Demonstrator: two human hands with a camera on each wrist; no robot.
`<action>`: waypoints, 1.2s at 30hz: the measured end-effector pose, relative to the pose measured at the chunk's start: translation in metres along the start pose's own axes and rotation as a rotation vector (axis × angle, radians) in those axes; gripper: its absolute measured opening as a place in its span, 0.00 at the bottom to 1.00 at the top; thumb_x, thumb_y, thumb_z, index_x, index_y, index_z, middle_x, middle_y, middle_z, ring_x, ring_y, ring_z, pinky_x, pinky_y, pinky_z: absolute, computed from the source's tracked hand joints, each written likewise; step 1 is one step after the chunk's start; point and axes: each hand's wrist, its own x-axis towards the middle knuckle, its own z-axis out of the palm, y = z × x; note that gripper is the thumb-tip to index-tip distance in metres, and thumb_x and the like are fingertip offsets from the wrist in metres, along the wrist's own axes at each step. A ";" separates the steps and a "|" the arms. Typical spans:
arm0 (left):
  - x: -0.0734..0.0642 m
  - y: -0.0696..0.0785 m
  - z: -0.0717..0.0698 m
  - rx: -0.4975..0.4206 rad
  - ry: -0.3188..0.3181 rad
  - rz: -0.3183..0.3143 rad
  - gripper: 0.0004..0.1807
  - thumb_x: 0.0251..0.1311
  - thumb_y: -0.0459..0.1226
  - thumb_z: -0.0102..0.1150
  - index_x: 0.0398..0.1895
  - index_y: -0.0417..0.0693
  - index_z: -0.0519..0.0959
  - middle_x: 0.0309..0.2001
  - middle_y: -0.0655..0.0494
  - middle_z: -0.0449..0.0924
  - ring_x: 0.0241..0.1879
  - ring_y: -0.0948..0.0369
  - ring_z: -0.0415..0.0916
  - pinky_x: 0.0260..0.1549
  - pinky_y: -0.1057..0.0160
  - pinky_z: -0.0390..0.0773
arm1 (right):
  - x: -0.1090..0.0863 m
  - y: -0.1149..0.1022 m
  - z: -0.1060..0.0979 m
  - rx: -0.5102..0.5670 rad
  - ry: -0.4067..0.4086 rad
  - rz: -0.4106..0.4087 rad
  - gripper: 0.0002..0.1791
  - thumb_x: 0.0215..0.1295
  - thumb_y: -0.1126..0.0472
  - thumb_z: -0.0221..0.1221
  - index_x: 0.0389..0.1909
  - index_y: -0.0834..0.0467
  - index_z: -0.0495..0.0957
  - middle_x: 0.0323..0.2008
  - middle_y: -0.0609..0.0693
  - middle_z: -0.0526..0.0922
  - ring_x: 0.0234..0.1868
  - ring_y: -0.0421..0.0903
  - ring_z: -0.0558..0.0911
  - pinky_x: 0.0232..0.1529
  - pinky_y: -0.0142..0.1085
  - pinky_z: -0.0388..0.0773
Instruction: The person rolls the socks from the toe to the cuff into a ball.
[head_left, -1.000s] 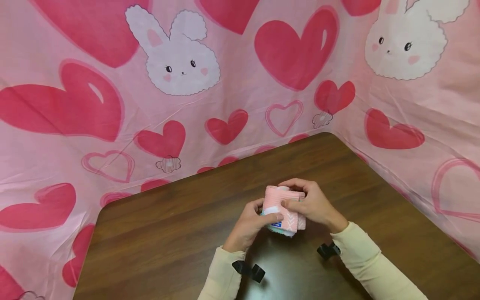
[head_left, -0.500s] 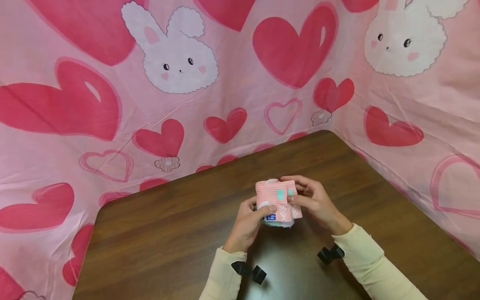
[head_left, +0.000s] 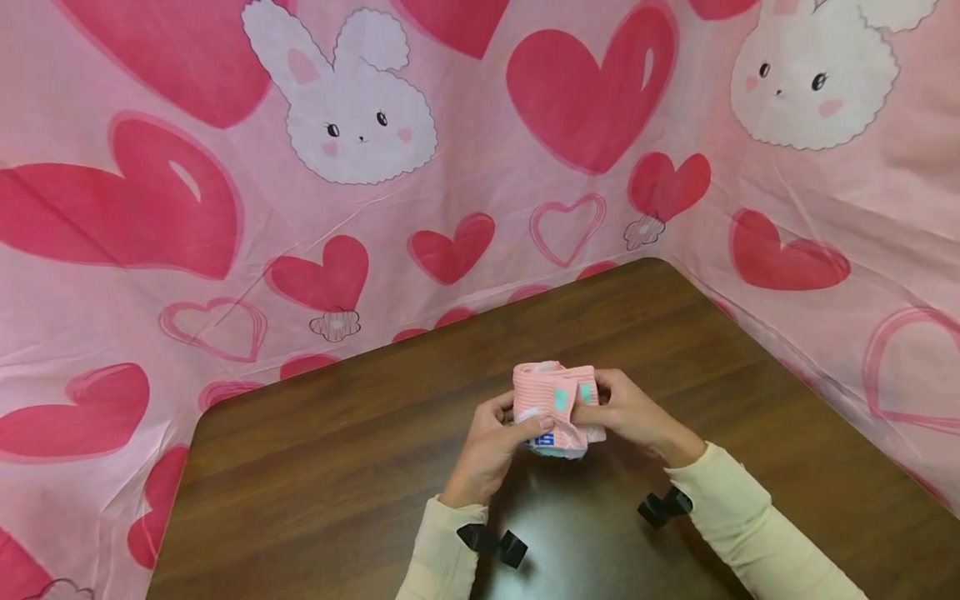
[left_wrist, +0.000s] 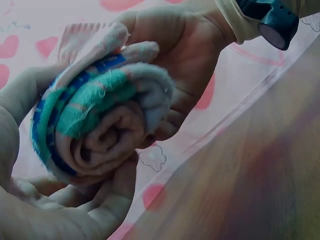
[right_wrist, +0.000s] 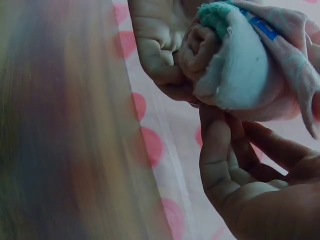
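A rolled pair of pink socks (head_left: pixel 542 390), with ribbed cuffs and white, teal and blue patches, is held up above the table between both hands. My left hand (head_left: pixel 483 450) grips the roll from the left, thumb across its front and fingers behind. On the right, my right hand (head_left: pixel 641 421) holds the loose cuff, its thumb tucked at the cuff opening. The left wrist view shows the coiled end of the socks (left_wrist: pixel 107 137) with the left hand's fingers curled round it. Seen from the right wrist, the right fingers (right_wrist: pixel 215 150) lie under the roll (right_wrist: pixel 250 75).
The brown wooden table (head_left: pixel 337 475) lies beneath the hands. A pink cloth backdrop (head_left: pixel 480 150) with hearts and rabbits rises behind its far and right edges. Black wrist cameras (head_left: pixel 495 543) are strapped over both cream sleeves (head_left: pixel 750 517).
The socks have been lifted slightly and turned, showing teal patches on the cuffs. The right thumb has moved into the cuff opening, pulling it apart. The left hand keeps its grip.
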 end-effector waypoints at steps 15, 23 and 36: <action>-0.007 0.007 0.013 0.460 0.227 0.467 0.30 0.50 0.40 0.79 0.54 0.43 0.76 0.50 0.49 0.79 0.48 0.51 0.76 0.46 0.52 0.79 | 0.006 0.003 0.018 -0.376 0.428 0.020 0.19 0.56 0.62 0.72 0.45 0.67 0.80 0.34 0.54 0.83 0.30 0.45 0.80 0.31 0.37 0.80; -0.004 0.009 0.029 1.129 0.392 1.030 0.14 0.57 0.40 0.74 0.42 0.42 0.85 0.36 0.54 0.79 0.37 0.56 0.71 0.36 0.61 0.73 | 0.010 0.003 0.027 -0.703 0.574 -0.102 0.21 0.44 0.57 0.77 0.37 0.63 0.83 0.33 0.51 0.80 0.31 0.47 0.77 0.31 0.42 0.75; -0.008 0.013 0.034 0.482 0.290 0.605 0.06 0.69 0.30 0.60 0.38 0.36 0.84 0.31 0.48 0.84 0.24 0.63 0.77 0.26 0.72 0.77 | 0.011 0.006 0.027 -0.796 0.648 -0.124 0.28 0.35 0.56 0.79 0.37 0.65 0.81 0.31 0.52 0.81 0.30 0.49 0.78 0.31 0.45 0.75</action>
